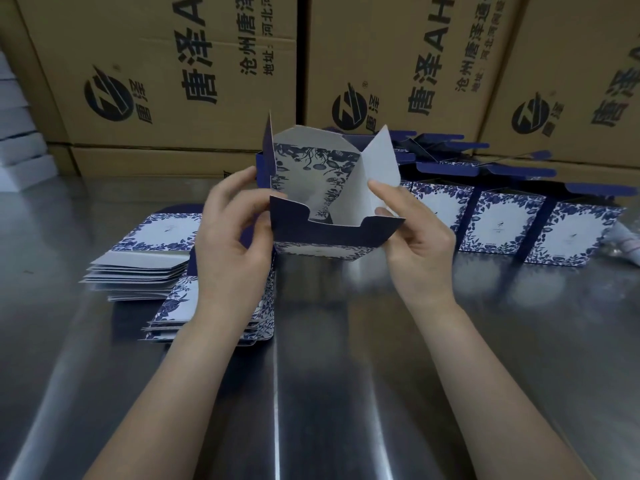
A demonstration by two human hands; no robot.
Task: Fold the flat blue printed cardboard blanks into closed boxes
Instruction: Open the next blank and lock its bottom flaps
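I hold a half-formed blue printed box (322, 233) above the steel table, its open end toward me and several flaps sticking up and out. My left hand (235, 230) grips its left wall, thumb near the dark blue notched front flap. My right hand (412, 237) grips the right side, fingers on a white inner flap and under the front flap. Two stacks of flat blanks (145, 268) lie to the left, partly under my left forearm. Folded boxes (498, 223) with their lids up stand in a row at the right.
Large brown shipping cartons (180, 74) with black print form a wall behind the steel table (346, 375). White stacked items (17, 133) sit at the far left. A white object (627, 242) lies at the right edge.
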